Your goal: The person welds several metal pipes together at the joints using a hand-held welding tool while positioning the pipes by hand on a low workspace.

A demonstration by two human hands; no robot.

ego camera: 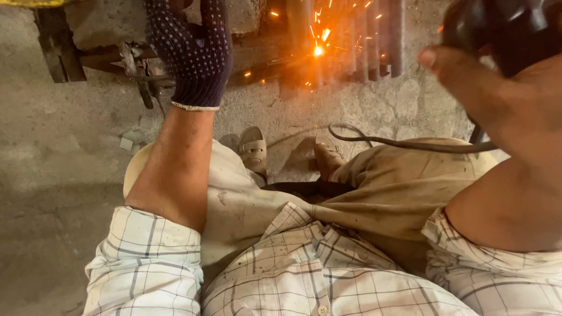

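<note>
At eleven o'clock the left hand (190, 50), in one dark dotted knit glove, reaches toward rusty metal bars (126, 61); whether it grips them I cannot tell. At twelve o'clock one bright spark point (318, 51) burns on the ribbed grey metal piece (374, 41). At two o'clock the bare right hand (468, 76) is closed around one black tool (497, 23), with one black cable (404, 143) hanging over the knee.

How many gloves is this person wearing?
1. The dark dotted glove is on the left hand, up by the metal frame. The right hand is bare, holding a dark tool whose cable crosses the lap.
</note>
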